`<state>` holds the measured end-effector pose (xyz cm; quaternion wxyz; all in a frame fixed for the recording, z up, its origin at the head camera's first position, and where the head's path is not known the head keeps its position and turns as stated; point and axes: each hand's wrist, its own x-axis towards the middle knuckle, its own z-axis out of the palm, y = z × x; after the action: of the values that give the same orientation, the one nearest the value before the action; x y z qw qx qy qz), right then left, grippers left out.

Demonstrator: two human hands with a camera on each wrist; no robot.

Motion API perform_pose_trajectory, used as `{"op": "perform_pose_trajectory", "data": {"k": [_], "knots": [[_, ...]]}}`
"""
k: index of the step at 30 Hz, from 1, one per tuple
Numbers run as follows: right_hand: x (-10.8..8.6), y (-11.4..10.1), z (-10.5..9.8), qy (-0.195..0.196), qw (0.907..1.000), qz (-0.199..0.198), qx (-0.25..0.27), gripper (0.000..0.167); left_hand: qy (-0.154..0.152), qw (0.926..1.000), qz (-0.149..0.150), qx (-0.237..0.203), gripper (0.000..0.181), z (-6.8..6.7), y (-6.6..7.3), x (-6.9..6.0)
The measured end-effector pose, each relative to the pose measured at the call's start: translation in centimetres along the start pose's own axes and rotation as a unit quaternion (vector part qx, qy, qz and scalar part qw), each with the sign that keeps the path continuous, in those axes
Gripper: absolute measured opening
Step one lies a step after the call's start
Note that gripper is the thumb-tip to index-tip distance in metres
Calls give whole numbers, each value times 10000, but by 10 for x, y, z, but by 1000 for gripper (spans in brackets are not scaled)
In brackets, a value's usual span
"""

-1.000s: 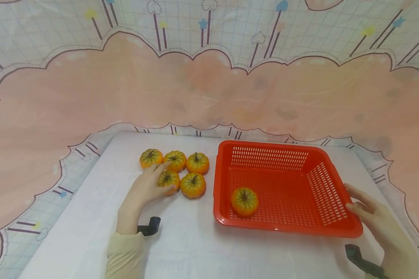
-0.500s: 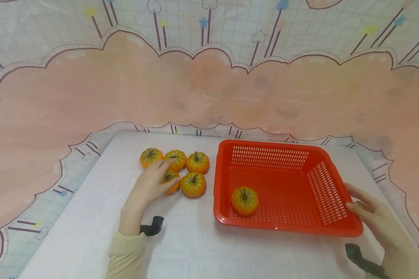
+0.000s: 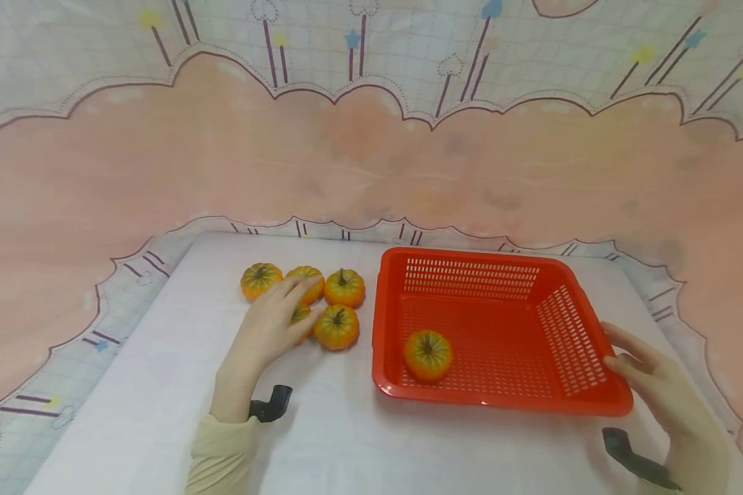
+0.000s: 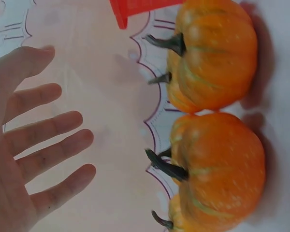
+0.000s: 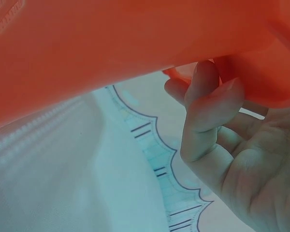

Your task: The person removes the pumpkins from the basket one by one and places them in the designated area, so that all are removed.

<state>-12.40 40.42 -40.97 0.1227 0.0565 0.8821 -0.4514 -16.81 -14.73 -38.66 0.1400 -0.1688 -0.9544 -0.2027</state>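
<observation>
In the head view my left hand (image 3: pixel 272 326) hovers over a cluster of small orange pumpkins with green stems, partly hiding the front-left pumpkin (image 3: pixel 300 320) and the back-middle one (image 3: pixel 309 278). Its fingers are spread and hold nothing; the left wrist view shows them apart from the nearest pumpkin (image 4: pixel 222 169). A red plastic basket (image 3: pixel 495 337) stands to the right with one pumpkin (image 3: pixel 428 355) inside, near its front-left corner. My right hand (image 3: pixel 656 392) grips the basket's right rim, thumb and fingers curled about the edge in the right wrist view.
Other pumpkins of the cluster are a back-left one (image 3: pixel 261 281), a back-right one (image 3: pixel 345 289) and a front-right one (image 3: pixel 337 328), close to the basket's left side. A white cloth covers the table (image 3: pixel 347 440); a patterned curtain (image 3: pixel 347 165) rises behind it.
My left hand has shifted slightly right over the cluster and now covers more of the front-left pumpkin. The right hand keeps its hold on the basket; the head view has turned slightly.
</observation>
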Motion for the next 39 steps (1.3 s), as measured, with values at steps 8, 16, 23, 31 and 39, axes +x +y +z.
{"op": "perform_pose_trajectory", "data": {"k": [8,16,23,31,39], "knots": [[0,0,2,1,9999,-135,36,67,219,9985,493,102,50,-4,12,8],[-2,0,2,-4,9998,-179,103,67,-66,9967,774,245,52,-8,28,22],[-3,-1,2,-26,9998,-150,151,67,-298,9932,1094,261,50,-6,41,32],[-2,-2,2,-47,9997,-132,184,68,-204,9785,1965,588,46,2,52,43],[-1,-1,2,-46,9997,-129,201,68,-729,9639,2365,987,48,10,70,52]]}}
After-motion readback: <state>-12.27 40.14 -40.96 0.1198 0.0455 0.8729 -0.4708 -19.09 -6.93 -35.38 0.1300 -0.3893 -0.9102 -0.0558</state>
